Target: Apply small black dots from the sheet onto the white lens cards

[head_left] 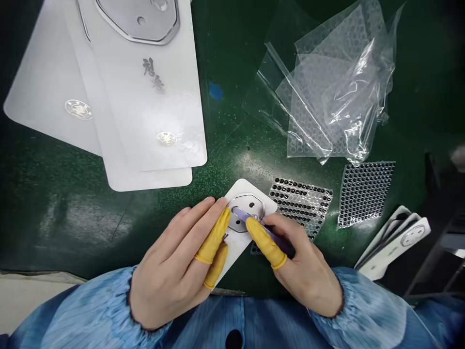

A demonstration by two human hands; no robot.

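Note:
My left hand (181, 257), with yellow finger cots on its thumb and index finger, grips a small white phone back cover (236, 249) by its left edge. The cover lies tilted, its octagonal camera frame (250, 199) at the upper end and dark round dots inside. In my right hand (290, 257) are slim purple tweezers (271, 231), pinched between the thumb and a finger in a yellow cot. Their tip rests at the camera frame; whether it holds anything is too small to tell. Beside this hand lies a clear sheet of black round dots (300, 198), with some rows partly used.
Larger white phone-shaped panels (156, 111) overlap at upper left. Clear plastic bags (334, 92) pile up at upper right. A fuller dot sheet (366, 194) lies below them. Several phone covers (395, 247) are stacked at right. The table (72, 218) is green.

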